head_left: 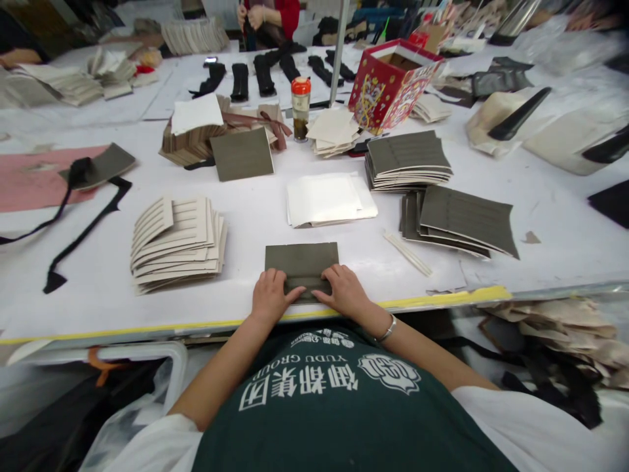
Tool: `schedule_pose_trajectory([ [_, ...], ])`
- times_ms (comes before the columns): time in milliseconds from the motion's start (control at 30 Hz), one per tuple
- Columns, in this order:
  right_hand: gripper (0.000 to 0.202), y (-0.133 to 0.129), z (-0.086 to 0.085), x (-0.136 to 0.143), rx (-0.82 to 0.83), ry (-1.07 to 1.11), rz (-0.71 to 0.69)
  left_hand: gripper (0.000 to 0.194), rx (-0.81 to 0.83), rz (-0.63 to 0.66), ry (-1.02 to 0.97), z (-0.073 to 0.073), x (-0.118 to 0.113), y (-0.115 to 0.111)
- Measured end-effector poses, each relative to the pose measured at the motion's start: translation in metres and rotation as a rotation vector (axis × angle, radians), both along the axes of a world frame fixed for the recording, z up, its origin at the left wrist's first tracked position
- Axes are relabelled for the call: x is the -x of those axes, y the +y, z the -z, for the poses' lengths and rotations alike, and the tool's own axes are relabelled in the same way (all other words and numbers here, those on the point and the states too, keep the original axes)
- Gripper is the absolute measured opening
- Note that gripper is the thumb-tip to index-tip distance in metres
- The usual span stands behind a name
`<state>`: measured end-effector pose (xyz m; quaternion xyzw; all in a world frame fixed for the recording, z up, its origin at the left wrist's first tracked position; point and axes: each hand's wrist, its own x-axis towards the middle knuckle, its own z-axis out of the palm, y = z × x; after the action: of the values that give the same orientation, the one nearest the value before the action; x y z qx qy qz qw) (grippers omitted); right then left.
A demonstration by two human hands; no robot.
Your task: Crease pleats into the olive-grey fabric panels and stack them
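Note:
A dark grey-green panel (pixel 302 257) lies flat at the table's front edge, with a ridge or fold across its lower part. My left hand (pixel 271 294) is on its left side, and my right hand (pixel 344 292) on its right side. Both hands have their fingers curled on the ridge, thumbs pointing inward along the near edge, pinching the panel. White sheets (pixel 324 199) lie just beyond it. To the left is a stack of pale ribbed panels (pixel 177 246); to the right are dark panels (pixel 464 216) in a stack.
Farther back stand a jar with an orange lid (pixel 301 108) and a red box (pixel 388 82). Black straps (pixel 83 239) lie at the left, thin white strips (pixel 407 252) at the right. Another person's hands (pixel 255 16) show across the table (pixel 255 229).

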<state>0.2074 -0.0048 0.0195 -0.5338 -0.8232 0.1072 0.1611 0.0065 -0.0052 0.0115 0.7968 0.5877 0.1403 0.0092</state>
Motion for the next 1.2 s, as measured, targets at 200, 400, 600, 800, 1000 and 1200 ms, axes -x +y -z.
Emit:
schedule_pose_trajectory([
  [200, 0.028, 0.012, 0.011, 0.008, -0.079, -0.003, -0.088, 0.024, -0.012, 0.183, 0.009, 0.005, -0.011, 0.015],
  [400, 0.021, 0.024, 0.006, 0.003, -0.046, -0.049, 0.032, 0.034, 0.032, 0.013, 0.057, -0.002, -0.001, 0.027],
  [600, 0.026, 0.034, 0.008, 0.011, -0.117, -0.036, -0.150, 0.026, -0.032, 0.254, 0.040, 0.001, -0.012, 0.039],
  [800, 0.027, 0.046, 0.006, 0.001, -0.069, -0.134, 0.048, 0.035, -0.023, 0.039, 0.140, -0.003, 0.001, 0.046],
  [1000, 0.030, 0.053, 0.006, 0.013, -0.082, -0.056, -0.038, 0.029, -0.089, 0.197, 0.039, 0.003, -0.017, 0.052],
  [1200, 0.027, 0.058, 0.006, 0.011, -0.078, -0.095, 0.057, 0.031, -0.043, 0.177, 0.038, 0.004, -0.017, 0.065],
])
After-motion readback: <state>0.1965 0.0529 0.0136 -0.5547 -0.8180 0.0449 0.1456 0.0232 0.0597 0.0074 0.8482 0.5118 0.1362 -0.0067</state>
